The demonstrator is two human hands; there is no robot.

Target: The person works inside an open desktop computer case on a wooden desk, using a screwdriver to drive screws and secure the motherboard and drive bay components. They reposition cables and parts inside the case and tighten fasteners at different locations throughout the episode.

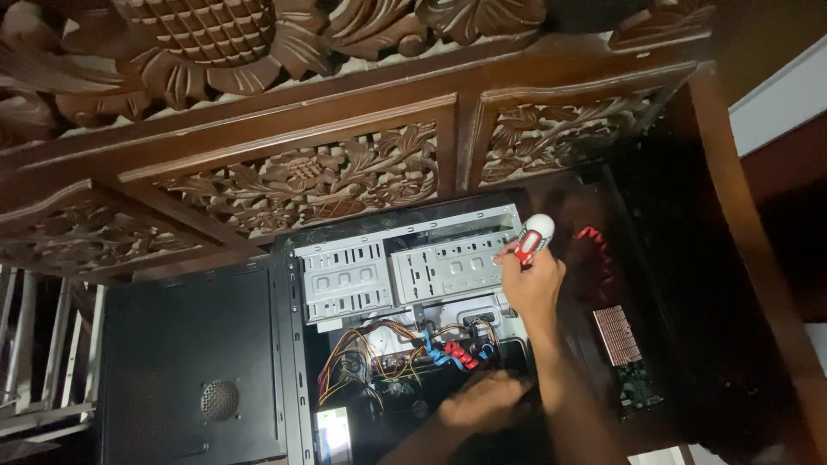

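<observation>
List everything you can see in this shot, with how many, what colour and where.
open metal computer case: one, black, lower centre
steel drive bays: two, silver-grey, top of the case
bundle of wires: one, mixed colours, below the bays
detached side panel: one, black, left of the case
circuit card with copper heatsink: one, green, right
carved wooden furniture: dark brown, across the top
screwdriver with red and white handle: one, at the bays
right hand: holds the screwdriver
left hand: inside the case, near the wires
</observation>
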